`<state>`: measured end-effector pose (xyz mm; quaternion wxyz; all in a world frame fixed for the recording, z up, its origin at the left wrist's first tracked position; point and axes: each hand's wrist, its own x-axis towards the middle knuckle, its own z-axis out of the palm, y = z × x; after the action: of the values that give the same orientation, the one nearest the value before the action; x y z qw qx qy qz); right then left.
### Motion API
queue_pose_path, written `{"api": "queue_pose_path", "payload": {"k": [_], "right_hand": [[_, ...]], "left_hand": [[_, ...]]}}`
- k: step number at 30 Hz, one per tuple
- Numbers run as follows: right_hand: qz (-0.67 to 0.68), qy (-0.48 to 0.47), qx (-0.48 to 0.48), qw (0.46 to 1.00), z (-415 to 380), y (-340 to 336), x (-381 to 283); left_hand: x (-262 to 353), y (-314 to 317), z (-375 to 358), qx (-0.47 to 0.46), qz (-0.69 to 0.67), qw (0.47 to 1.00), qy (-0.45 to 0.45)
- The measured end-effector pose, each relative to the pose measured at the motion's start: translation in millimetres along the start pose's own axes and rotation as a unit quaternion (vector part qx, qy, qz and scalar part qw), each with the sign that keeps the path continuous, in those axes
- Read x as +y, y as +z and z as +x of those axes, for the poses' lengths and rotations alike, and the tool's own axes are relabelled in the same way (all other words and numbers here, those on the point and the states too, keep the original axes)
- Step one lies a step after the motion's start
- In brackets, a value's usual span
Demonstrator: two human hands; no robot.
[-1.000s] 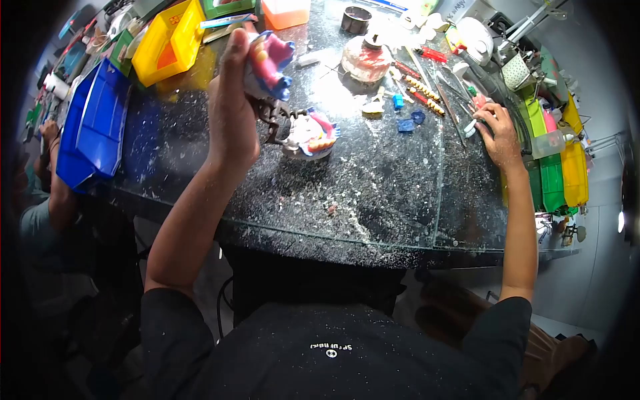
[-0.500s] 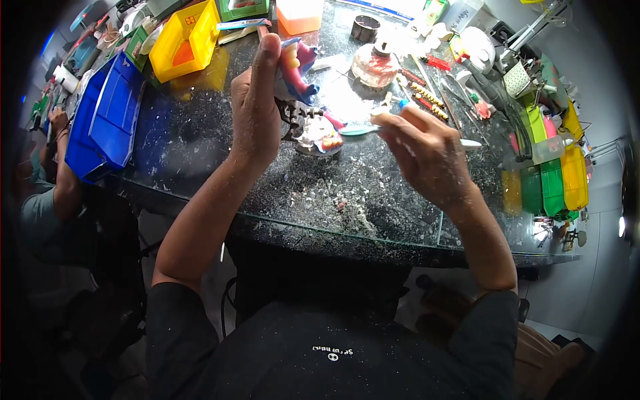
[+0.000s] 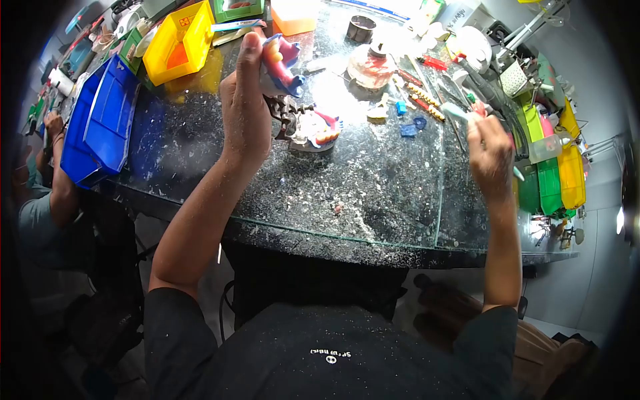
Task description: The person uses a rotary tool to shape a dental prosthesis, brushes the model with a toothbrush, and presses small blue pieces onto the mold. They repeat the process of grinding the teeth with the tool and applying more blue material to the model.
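My left hand point(image 3: 248, 113) is closed around a dental articulator point(image 3: 285, 119), its dark metal hinge showing beside my palm. The articulator is swung wide apart. Its raised half carries a model with pink and blue wax and pale teeth point(image 3: 279, 59), beside my upright thumb. Low over the bench sits the other half, a white plaster model point(image 3: 313, 138) with teeth and pink wax. Off to the right, my right hand point(image 3: 492, 155) grips a slim pale-teal tool point(image 3: 455, 111), one end sticking out past the fingers and the other below the palm.
Plaster crumbs litter the black bench point(image 3: 320, 200). Blue wax pieces point(image 3: 409, 131) lie near a spirit-lamp-like glass jar point(image 3: 371, 68) and a dark ring point(image 3: 361, 29). A blue bin point(image 3: 100, 127) and yellow bin point(image 3: 175, 57) stand left, near another person's arm point(image 3: 64, 187). Green bins point(image 3: 549, 187) line the right.
My right hand has moved right with the teal tool, away from the plaster model, uncovering the blue wax pieces. The left hand and articulator have shifted slightly left in view.
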<state>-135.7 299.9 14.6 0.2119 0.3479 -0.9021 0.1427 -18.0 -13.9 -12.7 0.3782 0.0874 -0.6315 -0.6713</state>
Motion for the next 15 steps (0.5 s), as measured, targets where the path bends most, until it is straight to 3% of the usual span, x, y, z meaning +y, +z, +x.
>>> {"api": "queue_pose_path", "payload": {"k": [2, 6, 9, 12, 15], "right_hand": [[-0.056, -0.002, 0.041, 0.998, 2.1, 20.1, 48.7], [-0.078, -0.039, 0.046, 0.995, 9.7, 21.9, 31.2], [0.122, -0.050, -0.113, 0.985, 18.1, 28.9, 4.4], [0.157, -0.062, -0.187, 0.968, 25.4, 40.3, -9.8], [0.163, -0.068, -0.188, 0.966, 27.9, 48.8, -15.3]], "left_hand": [[-2.0, 0.2, -2.1, -0.006, -0.011, 1.000, -0.028], [-9.1, -4.1, -2.6, -0.024, -0.017, 0.998, -0.055], [-11.3, 1.2, -3.5, 0.002, -0.036, 0.998, -0.052], [-18.0, 2.9, -3.6, 0.023, -0.046, 0.999, -0.010], [-17.7, 0.6, -5.9, 0.016, -0.030, 0.999, -0.024]]}}
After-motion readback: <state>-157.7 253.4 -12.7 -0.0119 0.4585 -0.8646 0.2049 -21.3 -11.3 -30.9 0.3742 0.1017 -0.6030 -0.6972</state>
